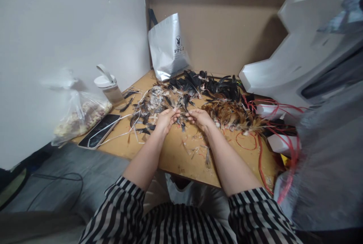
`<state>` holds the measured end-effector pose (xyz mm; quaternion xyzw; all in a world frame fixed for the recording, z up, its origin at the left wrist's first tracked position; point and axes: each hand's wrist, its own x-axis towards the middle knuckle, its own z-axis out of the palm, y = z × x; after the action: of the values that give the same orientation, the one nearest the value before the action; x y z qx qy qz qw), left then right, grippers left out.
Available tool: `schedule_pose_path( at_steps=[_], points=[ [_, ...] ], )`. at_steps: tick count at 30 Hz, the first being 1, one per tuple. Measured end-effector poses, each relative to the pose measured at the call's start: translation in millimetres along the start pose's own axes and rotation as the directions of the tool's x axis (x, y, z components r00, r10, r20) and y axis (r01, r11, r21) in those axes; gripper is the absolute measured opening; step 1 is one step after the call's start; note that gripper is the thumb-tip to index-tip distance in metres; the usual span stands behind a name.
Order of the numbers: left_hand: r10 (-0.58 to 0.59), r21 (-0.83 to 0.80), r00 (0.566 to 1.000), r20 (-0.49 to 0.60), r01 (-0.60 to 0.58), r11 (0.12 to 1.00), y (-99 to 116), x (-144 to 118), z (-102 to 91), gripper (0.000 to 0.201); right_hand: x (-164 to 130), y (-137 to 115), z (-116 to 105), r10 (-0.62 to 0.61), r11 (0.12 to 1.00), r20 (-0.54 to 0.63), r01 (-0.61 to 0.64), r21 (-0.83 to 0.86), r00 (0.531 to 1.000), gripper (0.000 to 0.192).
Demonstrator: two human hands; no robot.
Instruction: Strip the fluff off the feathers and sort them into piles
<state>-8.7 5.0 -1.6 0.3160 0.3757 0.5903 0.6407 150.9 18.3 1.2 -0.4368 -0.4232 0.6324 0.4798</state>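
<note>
My left hand (169, 119) is closed in a pinch above the near edge of a loose heap of mixed white, brown and black feathers (155, 98). What its fingertips hold is too small to make out. Close by on the right, my right hand (200, 118) pinches a small dark feather at its fingertips. A narrow gap separates the two hands. Behind them lie bunches of long black feathers (222, 87). Brown-gold feathers (232, 115) are piled just right of my right hand. Small feather scraps (198, 149) and red bits are scattered on the wooden table (176, 161) between my forearms.
At left are a clear bag of food (82, 115), a phone (99, 132), a lidded cup (110, 91) and white cord (113, 135). A silver bag (167, 47) stands against the cardboard panel (221, 32). Red string (261, 161) tangles at right, near white foam pieces (266, 74).
</note>
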Motion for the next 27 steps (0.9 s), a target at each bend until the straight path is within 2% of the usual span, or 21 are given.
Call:
schedule_pose_path(
  at_steps=[3,9,19,27],
  points=[
    [0.003,-0.009,1.0,0.006,-0.003,1.0,-0.5,0.3,-0.4,0.016,-1.5,-0.7,1.7,0.027,0.997,0.017,-0.028,0.073,0.999,0.009],
    [-0.002,-0.019,1.0,0.008,0.002,1.0,0.6,-0.9,1.3,0.015,-7.0,-6.4,6.9,0.014,0.988,0.042,-0.021,0.153,0.999,0.015],
    [-0.052,-0.016,0.995,0.087,0.053,0.998,-4.3,-0.1,-0.3,0.015,-8.2,-3.5,12.6,-0.011,0.98,0.145,-0.018,0.197,0.989,0.019],
    [-0.005,-0.007,0.993,0.115,0.006,1.0,-1.5,-2.4,1.4,0.019,-9.0,-4.3,12.1,-0.005,0.986,0.175,-0.025,0.167,0.985,0.025]
  ],
)
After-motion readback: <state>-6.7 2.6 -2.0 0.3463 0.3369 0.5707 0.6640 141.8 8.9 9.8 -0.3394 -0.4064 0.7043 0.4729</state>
